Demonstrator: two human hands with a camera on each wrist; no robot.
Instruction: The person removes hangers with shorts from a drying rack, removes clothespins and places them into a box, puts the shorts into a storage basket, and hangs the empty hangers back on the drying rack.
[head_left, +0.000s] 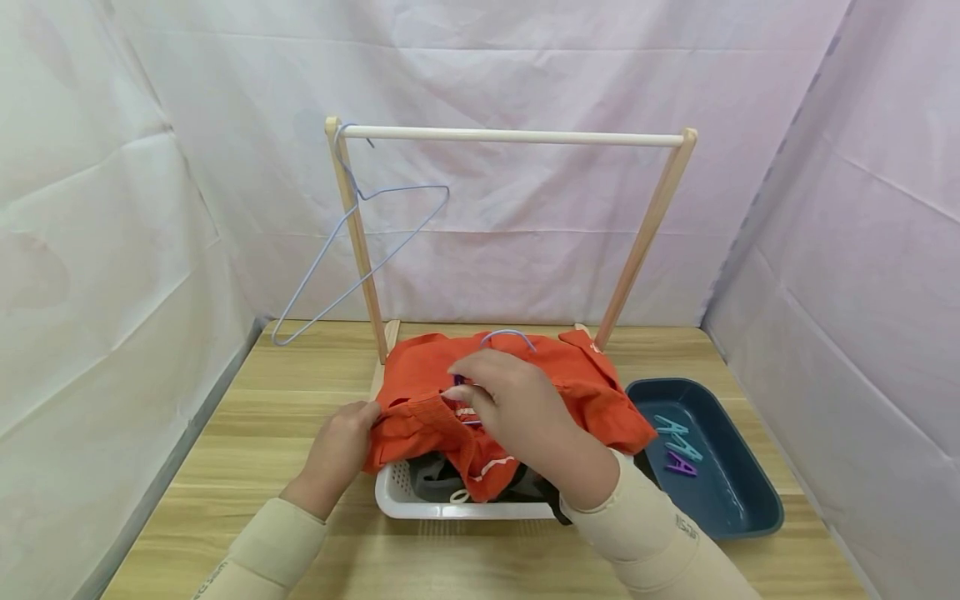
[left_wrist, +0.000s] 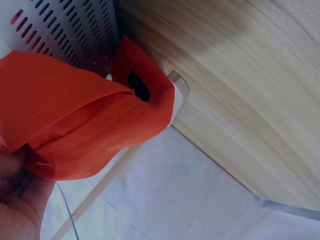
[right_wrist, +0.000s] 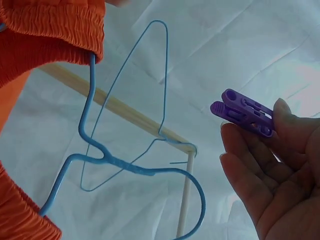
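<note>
Purple clothespin [right_wrist: 245,114] pinched between thumb and fingers of the right hand [head_left: 517,408], above the white basket [head_left: 465,510]. Left hand [head_left: 341,446] grips the edge of the orange garment [head_left: 420,367] at the basket's left end. Garment lies draped over the basket, front part drooping over its opening. Blue hanger [right_wrist: 130,166] runs under the garment's gathered edges, hook showing toward the basket's far side. Dark clothes [head_left: 435,479] in the basket, under the garment. Behind basket: wooden rack [head_left: 642,242] with white rod [head_left: 517,136]; second blue hanger [head_left: 420,187] hooked at the rod's left end, above and left of basket. Right of basket: dark blue tray [head_left: 735,483] with two teal clothespins [head_left: 684,448] and another purple one [head_left: 681,465]. Basket, rack, tray on wood-grain table [head_left: 300,367].
</note>
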